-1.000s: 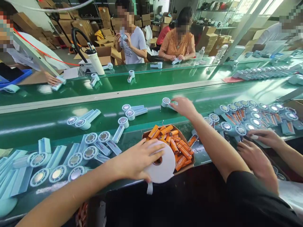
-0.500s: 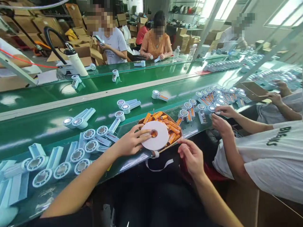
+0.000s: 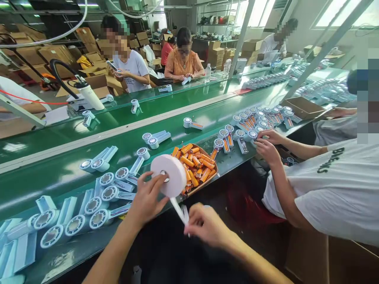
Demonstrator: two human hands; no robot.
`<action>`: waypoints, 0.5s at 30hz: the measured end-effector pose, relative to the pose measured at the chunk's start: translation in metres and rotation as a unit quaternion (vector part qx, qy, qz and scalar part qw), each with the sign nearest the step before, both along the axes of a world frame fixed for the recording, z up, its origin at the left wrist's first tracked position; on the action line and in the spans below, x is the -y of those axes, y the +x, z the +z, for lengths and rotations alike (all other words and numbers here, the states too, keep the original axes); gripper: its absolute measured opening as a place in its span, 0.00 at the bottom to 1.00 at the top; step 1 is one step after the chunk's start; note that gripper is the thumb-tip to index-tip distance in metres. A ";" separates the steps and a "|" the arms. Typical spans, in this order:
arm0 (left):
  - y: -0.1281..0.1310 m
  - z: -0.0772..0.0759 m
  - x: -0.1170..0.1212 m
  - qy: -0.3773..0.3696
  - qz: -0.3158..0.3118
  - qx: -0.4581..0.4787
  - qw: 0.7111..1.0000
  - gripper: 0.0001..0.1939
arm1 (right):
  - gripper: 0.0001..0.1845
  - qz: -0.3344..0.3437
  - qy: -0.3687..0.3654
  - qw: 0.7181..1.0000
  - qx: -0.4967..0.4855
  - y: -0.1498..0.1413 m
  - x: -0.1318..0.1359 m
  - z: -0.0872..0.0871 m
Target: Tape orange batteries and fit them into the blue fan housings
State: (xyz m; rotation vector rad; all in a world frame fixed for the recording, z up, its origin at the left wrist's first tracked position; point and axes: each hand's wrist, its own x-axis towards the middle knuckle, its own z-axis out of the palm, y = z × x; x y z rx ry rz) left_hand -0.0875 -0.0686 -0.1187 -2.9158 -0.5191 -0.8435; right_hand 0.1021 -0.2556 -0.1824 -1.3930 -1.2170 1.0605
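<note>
Head view: the near edge of the tabletop (image 3: 233,159) climbs from the lower left towards the right, and both my hands work along its middle stretch. My left hand (image 3: 149,201) has the white roll (image 3: 176,173) in its grip, fingers at the hub and thumb low by its rim. The roll is tilted up in front of the box's left side. Below it, past the near edge, my right hand (image 3: 209,225) has a closed fingertip grip on the white strip (image 3: 178,210) that runs down from the roll. Green surface shows between the paired units (image 3: 154,141) and the lone unit (image 3: 187,122) farther right.

Pale blue units (image 3: 53,235) crowd the tabletop's left end, reaching close to my left forearm. Right of the roll, the box (image 3: 204,185) of orange cylinders (image 3: 194,162) sits at the near edge, the closest thing in my way. Beyond it, more units (image 3: 248,118) are bunched near a neighbour's hands (image 3: 269,146), with an open carton (image 3: 303,107) farther right.

The roll covers part of the box's left side; I can't tell whether they touch. The leftmost units are cut off by the frame, and my right fingers partly hide the strip's end.
</note>
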 end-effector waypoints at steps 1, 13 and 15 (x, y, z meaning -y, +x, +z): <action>-0.006 -0.001 0.007 0.006 0.036 0.027 0.999 0.39 | 0.16 0.064 0.023 0.996 0.055 0.013 -0.005 0.006; 0.024 0.010 0.031 0.043 0.191 0.026 0.980 0.21 | 0.18 0.193 0.076 0.888 0.409 0.182 -0.236 0.071; 0.029 0.011 0.032 0.038 0.195 0.029 0.980 0.20 | 0.19 0.149 0.105 0.942 0.280 0.185 -0.223 0.064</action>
